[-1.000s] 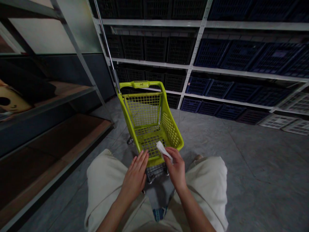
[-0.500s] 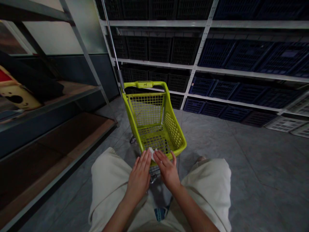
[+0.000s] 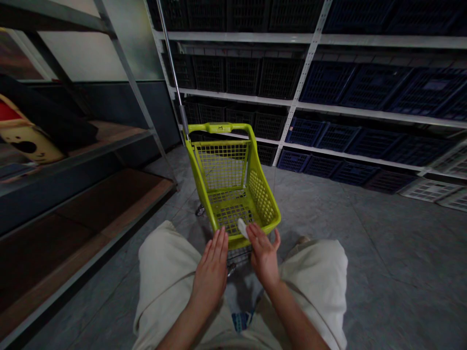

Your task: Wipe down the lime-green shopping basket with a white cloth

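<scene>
A small yellow-green shopping cart (image 3: pixel 268 194) stands between my knees, its basket tilted toward me and its handle bar on the far side. At the basket's near rim, my right hand (image 3: pixel 263 250) pinches a white wipe (image 3: pixel 242 228), a folded piece of tissue or cloth, with the little finger lifted. My left hand (image 3: pixel 213 257) lies with fingers straight and side by side at the rim's left part, palm down. Its thumb and palm side are hidden.
Wooden-decked metal shelving (image 3: pixel 109 204) runs along the left, bearing a cartoon-faced cushion (image 3: pixel 29 141). A white rack (image 3: pixel 292 109) with rows of dark crates (image 3: pixel 323 131) fills the back. A metal pole (image 3: pixel 171 63) rises beside the cart's handle. Grey tiled floor (image 3: pixel 328 214) lies to the right.
My right hand has moved right along the near rim, carrying the white wipe away from my left hand. The left hand stays nearly in place. The cart has barely moved.
</scene>
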Available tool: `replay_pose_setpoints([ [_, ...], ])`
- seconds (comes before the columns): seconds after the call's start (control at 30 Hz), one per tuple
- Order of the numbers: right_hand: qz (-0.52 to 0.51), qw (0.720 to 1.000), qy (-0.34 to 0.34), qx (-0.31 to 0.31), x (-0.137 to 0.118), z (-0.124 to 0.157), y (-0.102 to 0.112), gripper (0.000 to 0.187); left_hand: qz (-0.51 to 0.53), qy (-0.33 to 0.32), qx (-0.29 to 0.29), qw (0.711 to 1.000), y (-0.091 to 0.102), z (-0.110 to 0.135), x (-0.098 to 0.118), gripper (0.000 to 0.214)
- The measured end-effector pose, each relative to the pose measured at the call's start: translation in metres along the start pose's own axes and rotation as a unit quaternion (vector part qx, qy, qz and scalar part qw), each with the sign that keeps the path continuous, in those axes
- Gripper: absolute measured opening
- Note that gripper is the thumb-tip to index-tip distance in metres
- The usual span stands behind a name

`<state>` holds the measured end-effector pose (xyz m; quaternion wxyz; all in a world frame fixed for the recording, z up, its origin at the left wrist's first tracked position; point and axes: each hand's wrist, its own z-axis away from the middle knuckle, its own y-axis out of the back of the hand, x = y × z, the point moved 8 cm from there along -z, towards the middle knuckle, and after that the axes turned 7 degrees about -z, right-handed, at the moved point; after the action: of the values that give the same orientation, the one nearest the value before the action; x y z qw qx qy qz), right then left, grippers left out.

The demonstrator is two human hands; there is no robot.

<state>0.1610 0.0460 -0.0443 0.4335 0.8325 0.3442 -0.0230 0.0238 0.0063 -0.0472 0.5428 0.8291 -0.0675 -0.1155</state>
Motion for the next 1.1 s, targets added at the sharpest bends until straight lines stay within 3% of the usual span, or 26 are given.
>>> replay_pose_setpoints([
  [0.1, -0.046, 0.999, 0.003, -0.024, -0.041, -0.001, -0.025, 0.071, -0.023, 0.012, 0.006, 1.000, -0.003, 0.000, 0.002, 0.089],
  [0.2, -0.051, 0.998, 0.018, -0.033, -0.042, -0.001, -0.025, 0.072, -0.028, 0.018, 0.005, 0.999, -0.004, -0.001, 0.003, 0.086],
  [0.33, -0.001, 0.999, 0.038, -0.021, 0.013, 0.001, 0.003, 0.072, -0.011, 0.023, -0.006, 1.000, -0.004, -0.003, 0.005, 0.084],
  [0.47, 0.072, 0.997, -0.037, 0.021, 0.085, -0.001, 0.035, 0.066, 0.019, 0.020, -0.001, 1.000, -0.004, -0.008, 0.007, 0.088],
  [0.53, 0.091, 0.993, -0.066, 0.045, 0.099, -0.004, 0.040, 0.063, 0.030, 0.014, 0.005, 0.999, -0.006, -0.012, 0.011, 0.090],
  [0.6, 0.089, 0.991, -0.076, 0.062, 0.089, -0.006, 0.034, 0.061, 0.031, 0.012, 0.011, 0.999, -0.008, -0.017, 0.015, 0.091],
  [0.67, 0.066, 0.994, -0.062, 0.058, 0.061, -0.008, 0.018, 0.062, 0.029, 0.017, 0.017, 0.999, -0.010, -0.021, 0.018, 0.091],
  [0.8, -0.003, 1.000, -0.008, 0.006, -0.007, -0.012, -0.019, 0.064, 0.017, 0.036, 0.026, 0.999, -0.013, -0.027, 0.022, 0.087],
  [0.87, -0.020, 1.000, 0.015, -0.016, -0.018, -0.013, -0.025, 0.064, 0.014, 0.042, 0.021, 0.999, -0.014, -0.028, 0.022, 0.087],
  [0.97, -0.004, 0.997, 0.061, -0.036, 0.005, -0.014, -0.016, 0.066, 0.026, 0.036, 0.007, 0.999, -0.015, -0.027, 0.022, 0.092],
  [1.1, 0.066, 0.997, 0.029, -0.005, 0.085, -0.015, 0.017, 0.066, 0.032, 0.035, 0.004, 0.999, -0.012, -0.027, 0.022, 0.093],
])
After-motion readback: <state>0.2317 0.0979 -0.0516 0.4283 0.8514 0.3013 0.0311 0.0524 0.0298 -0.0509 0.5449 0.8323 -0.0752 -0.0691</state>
